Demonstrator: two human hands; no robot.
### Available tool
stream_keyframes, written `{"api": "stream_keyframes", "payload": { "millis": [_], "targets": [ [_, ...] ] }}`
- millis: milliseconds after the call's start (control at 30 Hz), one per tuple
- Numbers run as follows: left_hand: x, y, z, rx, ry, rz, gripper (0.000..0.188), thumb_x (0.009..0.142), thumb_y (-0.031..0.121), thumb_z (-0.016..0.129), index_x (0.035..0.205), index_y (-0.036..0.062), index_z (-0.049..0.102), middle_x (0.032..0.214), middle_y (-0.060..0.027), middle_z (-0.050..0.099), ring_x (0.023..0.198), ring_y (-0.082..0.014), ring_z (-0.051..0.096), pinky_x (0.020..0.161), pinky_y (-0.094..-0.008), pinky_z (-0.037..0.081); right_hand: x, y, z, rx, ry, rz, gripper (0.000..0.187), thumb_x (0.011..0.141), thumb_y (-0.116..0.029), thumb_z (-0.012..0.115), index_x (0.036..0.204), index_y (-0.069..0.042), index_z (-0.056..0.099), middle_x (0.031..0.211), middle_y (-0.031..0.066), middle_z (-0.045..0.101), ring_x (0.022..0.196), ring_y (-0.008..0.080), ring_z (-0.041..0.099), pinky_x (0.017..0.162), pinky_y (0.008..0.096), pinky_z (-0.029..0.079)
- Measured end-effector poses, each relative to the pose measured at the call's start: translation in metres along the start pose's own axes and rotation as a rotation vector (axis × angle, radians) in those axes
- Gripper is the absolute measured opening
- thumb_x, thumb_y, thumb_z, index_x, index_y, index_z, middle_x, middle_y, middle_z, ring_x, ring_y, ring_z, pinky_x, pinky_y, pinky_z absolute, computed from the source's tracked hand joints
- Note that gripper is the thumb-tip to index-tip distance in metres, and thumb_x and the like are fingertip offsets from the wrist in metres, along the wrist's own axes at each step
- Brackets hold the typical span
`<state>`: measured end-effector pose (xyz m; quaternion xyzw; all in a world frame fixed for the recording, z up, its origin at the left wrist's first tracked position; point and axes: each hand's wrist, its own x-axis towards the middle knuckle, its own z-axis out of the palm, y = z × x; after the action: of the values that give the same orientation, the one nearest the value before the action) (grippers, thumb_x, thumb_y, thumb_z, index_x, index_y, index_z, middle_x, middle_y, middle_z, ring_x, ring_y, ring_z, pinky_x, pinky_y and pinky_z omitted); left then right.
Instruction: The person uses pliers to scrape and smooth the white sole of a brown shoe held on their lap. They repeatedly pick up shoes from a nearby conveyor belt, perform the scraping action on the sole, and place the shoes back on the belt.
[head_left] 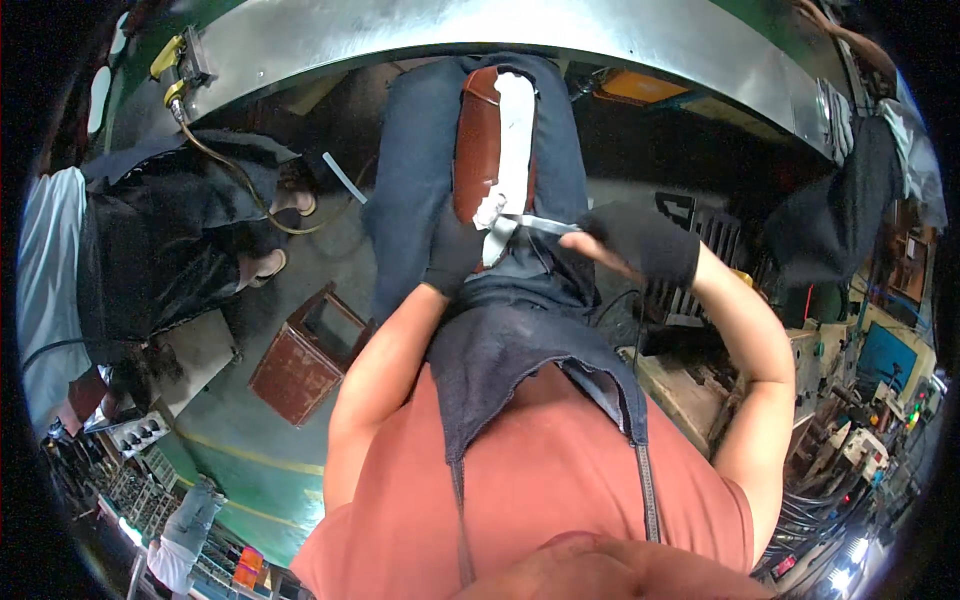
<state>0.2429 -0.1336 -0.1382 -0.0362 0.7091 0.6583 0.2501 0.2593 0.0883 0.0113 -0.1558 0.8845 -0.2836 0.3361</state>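
pad (pixel 490 140): lies on the lap, between both hands
left hand (pixel 455 255): at the pad's near end
right hand (pixel 640 245): right of pad
box (pixel 305 355): on the floor, left of the legs

A reddish-brown pad (pixel 478 140) with a white strip (pixel 515 130) is seen against dark blue trousers (pixel 420 160). Both the left hand (pixel 455 255) and right hand (pixel 640 245) are covered in black gloves. A salmon-orange shirt (pixel 540 480) is worn under a dark apron (pixel 510 360). A rust-red box (pixel 305 365) is set on a green floor (pixel 250 450).
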Motion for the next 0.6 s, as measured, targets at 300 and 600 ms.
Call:
{"api": "stream_keyframes", "payload": {
  "millis": [300,600],
  "targets": [
    [-0.033,0.004,-0.033,-0.437,-0.266,-0.382,0.028,0.094,0.009,0.045,0.12,0.0009,0.048,0.114,-0.0089,0.055,0.104,-0.0153,0.053,0.091,-0.0287,0.042,0.0,0.029,0.081,0.31,0.222,0.24,0.035,0.095,-0.029,0.044,0.088,0.001,0.059,0.073,0.0199,0.059,0.066,0.0296,0.058,0.062,0.0365,0.045],
    [-0.04,0.051,-0.007,-0.097,-0.254,0.084,0.043,0.089,0.02,0.054,0.125,-0.0006,0.04,0.119,-0.0134,0.051,0.11,-0.0231,0.051,0.093,-0.034,0.042,0.015,-0.065,0.055,0.049,0.478,-0.621,0.033,0.089,-0.034,0.054,0.085,-0.003,0.061,0.066,0.0166,0.058,0.058,0.0295,0.059,0.055,0.0399,0.047]
  ]
}}
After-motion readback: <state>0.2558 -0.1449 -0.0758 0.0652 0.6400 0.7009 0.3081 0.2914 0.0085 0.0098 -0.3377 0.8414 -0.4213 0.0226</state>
